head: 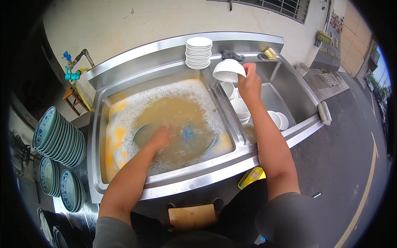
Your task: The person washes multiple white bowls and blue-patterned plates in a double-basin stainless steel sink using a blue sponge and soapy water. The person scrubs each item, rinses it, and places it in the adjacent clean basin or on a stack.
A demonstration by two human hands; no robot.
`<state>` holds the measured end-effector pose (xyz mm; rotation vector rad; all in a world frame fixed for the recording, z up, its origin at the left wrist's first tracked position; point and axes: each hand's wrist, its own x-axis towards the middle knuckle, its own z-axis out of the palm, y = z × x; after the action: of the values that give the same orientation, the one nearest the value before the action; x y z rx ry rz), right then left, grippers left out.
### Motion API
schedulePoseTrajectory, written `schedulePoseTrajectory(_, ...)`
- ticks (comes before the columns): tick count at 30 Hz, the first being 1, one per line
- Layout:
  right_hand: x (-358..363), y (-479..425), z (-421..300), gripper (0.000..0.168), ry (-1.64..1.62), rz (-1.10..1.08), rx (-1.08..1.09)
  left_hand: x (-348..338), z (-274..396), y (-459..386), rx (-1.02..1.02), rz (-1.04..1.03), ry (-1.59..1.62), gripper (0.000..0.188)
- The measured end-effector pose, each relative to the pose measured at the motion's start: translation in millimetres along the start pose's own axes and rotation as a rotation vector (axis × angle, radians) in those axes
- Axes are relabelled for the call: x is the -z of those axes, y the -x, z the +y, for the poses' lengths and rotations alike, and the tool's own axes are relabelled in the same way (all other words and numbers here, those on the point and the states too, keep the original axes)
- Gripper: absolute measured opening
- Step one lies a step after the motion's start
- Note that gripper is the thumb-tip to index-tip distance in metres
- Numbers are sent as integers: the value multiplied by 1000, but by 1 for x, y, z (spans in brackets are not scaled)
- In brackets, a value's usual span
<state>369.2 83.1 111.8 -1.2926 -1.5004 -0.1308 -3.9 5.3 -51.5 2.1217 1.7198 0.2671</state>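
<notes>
My right hand (250, 82) grips a white bowl (229, 70) by its rim, tipped mouth-down over the divider between the two sink basins. Water runs from its lower edge. My left hand (160, 138) is partly under cloudy, foamy water in the left basin (173, 181), so its fingers are hidden. Beside it, the rim of a submerged dish (139, 131) shows. A blurred blue object (187, 134) lies in the water to its right. Under my right forearm, white bowls (240, 107) are stacked in the right basin (283, 93).
White plates (198, 52) stand stacked on the sink's back ledge, beside a steel-wool scourer (232, 55) and a yellow sponge (270, 53). Blue-patterned dishes (59, 136) rise in stacks at left. A cloth (324, 113) hangs over the right edge. A wooden stool (192, 217) is below me.
</notes>
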Motion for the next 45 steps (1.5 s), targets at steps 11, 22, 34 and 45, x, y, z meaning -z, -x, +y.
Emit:
schedulePoseTrajectory(11,182,-9,304,31,947,-564,-501,-2,-20,-9,110,-137,-191,41)
schedulePoseTrajectory(22,121,0,334,39,976,-1350,-296,57,28,21,110,-242,-172,48)
schedulePoseTrajectory(34,22,61,-45,31,-52,-439,227,71,41,18,78,-26,463,40)
schedulePoseTrajectory(45,-63,149,-90,36,394,-1539,510,101,37,41,0,566,442,58)
